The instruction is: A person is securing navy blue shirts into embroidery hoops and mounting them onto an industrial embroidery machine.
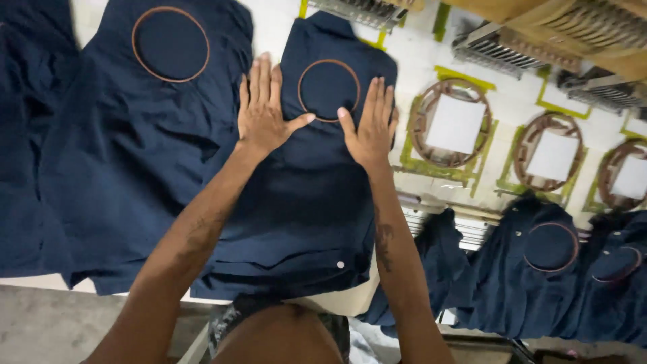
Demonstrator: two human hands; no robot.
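A navy blue shirt [306,202] lies flat on the white table [512,101] in front of me, with a brown round hoop [329,89] clamped on its upper part. My left hand [264,108] rests flat on the cloth just left of the hoop, fingers spread, thumb touching the hoop's lower left rim. My right hand [371,125] lies flat just right of the hoop, thumb at its lower right rim. Both palms press on the fabric and hold nothing.
A second navy shirt [141,148] with a larger hoop [170,44] lies to the left. Bare round hoop frames [453,123] with white squares sit at the right. More hooped navy garments [539,269] hang at lower right. Machine heads [512,47] line the far edge.
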